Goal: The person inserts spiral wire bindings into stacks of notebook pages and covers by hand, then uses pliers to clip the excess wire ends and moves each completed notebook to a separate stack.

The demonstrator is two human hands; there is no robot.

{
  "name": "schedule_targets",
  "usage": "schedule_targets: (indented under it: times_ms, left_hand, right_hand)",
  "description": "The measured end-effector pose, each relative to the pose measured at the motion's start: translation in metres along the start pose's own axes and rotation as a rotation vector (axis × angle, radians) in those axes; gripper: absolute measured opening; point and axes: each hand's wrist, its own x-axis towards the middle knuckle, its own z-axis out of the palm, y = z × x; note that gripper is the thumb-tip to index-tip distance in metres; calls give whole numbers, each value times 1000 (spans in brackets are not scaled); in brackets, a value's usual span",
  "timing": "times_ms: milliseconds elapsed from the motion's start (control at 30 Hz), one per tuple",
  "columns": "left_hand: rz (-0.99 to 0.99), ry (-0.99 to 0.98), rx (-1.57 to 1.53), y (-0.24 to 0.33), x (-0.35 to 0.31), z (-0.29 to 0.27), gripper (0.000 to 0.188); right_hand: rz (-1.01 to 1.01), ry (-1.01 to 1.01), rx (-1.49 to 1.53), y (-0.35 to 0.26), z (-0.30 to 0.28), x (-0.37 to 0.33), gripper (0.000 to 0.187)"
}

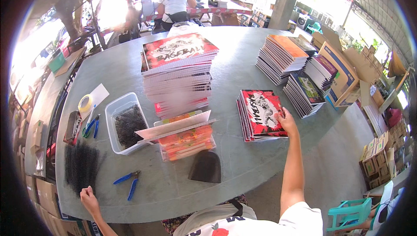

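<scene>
My right hand [286,122] is at the right edge of a short stack of spiral-bound notebooks [260,112], gripping the top one, which has a red, black and white cover. At the lower left, my left hand [89,200] has its fingers pinched together at the near end of a pile of black plastic binding coils [81,164]. A tall, uneven stack of books [178,79] with similar red covers stands at the middle. Before it, loose sheets [173,127] lie tilted over an orange-patterned bundle [186,144].
A clear plastic tub [114,142] holds small black coils. Blue-handled cutters [130,184] and a dark curved piece [206,166] lie nearby. Tape [85,103] and more pliers [92,126] sit at left. Finished notebook stacks [282,58] and a cardboard box [336,75] stand at right. A person [173,1] is beyond.
</scene>
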Motion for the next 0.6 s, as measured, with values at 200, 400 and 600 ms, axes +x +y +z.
schedule_targets:
  times_ms: [200,400,600]
  left_hand:
    - [48,37,9,-24,10,22,29]
    - [46,22,-11,-38,3,10,32]
    - [-60,-15,-96,-6,6,4,32]
  right_hand:
    - [-163,-51,108,1,-15,-36,66]
    - [-285,-223,13,-37,-44,-90,67]
    - [-233,-238,378,6,-43,-61,67]
